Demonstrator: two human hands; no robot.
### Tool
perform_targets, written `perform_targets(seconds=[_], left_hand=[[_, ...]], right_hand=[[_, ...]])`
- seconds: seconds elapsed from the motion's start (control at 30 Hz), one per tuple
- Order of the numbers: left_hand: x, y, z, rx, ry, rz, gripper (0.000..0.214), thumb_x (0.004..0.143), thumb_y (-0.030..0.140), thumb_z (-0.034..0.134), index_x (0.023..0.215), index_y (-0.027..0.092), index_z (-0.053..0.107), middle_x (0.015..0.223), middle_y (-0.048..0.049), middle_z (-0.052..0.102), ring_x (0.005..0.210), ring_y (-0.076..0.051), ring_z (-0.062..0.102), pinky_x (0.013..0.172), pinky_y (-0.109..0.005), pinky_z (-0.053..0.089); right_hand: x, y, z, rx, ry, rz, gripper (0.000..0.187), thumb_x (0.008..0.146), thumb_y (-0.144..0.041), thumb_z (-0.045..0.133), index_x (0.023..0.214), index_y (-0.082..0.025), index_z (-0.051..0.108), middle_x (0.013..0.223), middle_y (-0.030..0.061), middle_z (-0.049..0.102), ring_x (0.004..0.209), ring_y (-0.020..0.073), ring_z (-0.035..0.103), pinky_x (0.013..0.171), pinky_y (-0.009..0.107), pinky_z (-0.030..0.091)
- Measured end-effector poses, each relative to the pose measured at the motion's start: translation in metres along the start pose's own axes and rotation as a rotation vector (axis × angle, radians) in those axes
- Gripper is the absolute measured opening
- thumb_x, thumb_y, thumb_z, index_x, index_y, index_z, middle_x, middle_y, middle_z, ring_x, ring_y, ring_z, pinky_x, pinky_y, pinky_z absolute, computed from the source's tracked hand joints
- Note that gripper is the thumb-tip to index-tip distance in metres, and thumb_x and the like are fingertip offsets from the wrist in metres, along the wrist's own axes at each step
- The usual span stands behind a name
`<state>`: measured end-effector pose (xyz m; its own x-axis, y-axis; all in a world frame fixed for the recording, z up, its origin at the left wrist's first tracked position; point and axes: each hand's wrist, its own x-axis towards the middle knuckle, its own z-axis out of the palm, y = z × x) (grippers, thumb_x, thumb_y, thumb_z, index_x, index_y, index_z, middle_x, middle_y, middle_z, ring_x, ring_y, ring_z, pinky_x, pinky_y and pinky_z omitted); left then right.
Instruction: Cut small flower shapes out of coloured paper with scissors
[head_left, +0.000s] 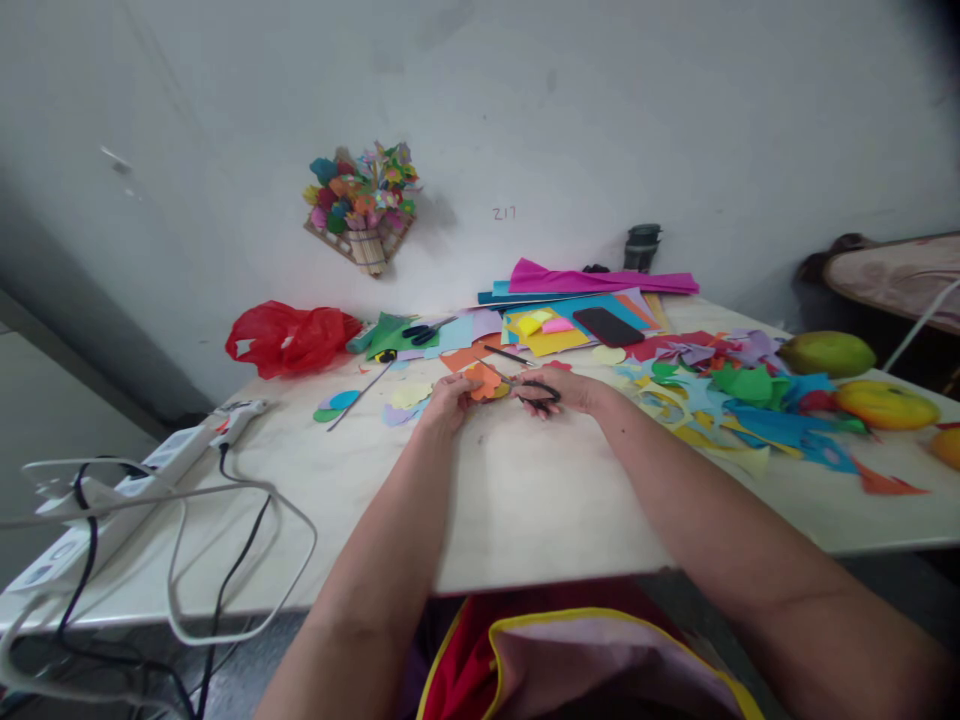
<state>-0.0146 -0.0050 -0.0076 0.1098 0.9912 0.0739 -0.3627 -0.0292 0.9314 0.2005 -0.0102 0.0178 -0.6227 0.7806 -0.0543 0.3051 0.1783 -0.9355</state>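
Note:
My left hand (451,397) pinches an orange paper flower (484,381) above the table (525,500). Round the dark handles of a pair of scissors (541,393) my right hand (562,384) is closed. The scissors' blades point left and meet the flower's right edge; I cannot tell whether they touch it. Pale yellow paper pieces (409,396) and a lilac piece (401,414) lie left of my left hand. A dark pencil (508,355) rests just beyond both hands.
At left are a power strip (112,505) with loose cables and a red plastic bag (289,338). Coloured sheets, a phone (608,326) and a second pair of scissors (424,331) lie at the back. Paper scraps (750,395) and fruit (885,404) are on the right.

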Motion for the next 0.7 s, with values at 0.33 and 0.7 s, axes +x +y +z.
perform_targets(seconds=[0.33, 0.7], left_hand=[[-0.0014, 0.0011, 0.0007, -0.003, -0.001, -0.005, 0.017, 0.049, 0.015, 0.074, 0.065, 0.009, 0.069, 0.063, -0.0072, 0.069, 0.053, -0.013, 0.057, 0.052, -0.025, 0.043], [0.0000, 0.0012, -0.0008, 0.014, -0.015, -0.009, 0.018, 0.052, 0.015, 0.074, 0.068, 0.009, 0.070, 0.063, -0.0076, 0.068, 0.054, -0.014, 0.059, 0.053, -0.026, 0.044]], right_hand=[[-0.0008, -0.0042, 0.0015, 0.029, 0.021, 0.048, 0.025, 0.085, -0.031, 0.064, 0.069, -0.017, 0.051, 0.053, -0.0002, 0.059, 0.038, 0.0065, 0.049, 0.030, 0.017, 0.025], [-0.0012, -0.0054, 0.0021, 0.043, 0.048, 0.084, 0.019, 0.081, -0.027, 0.065, 0.071, -0.016, 0.054, 0.051, -0.0009, 0.059, 0.037, 0.0067, 0.049, 0.030, 0.017, 0.022]])
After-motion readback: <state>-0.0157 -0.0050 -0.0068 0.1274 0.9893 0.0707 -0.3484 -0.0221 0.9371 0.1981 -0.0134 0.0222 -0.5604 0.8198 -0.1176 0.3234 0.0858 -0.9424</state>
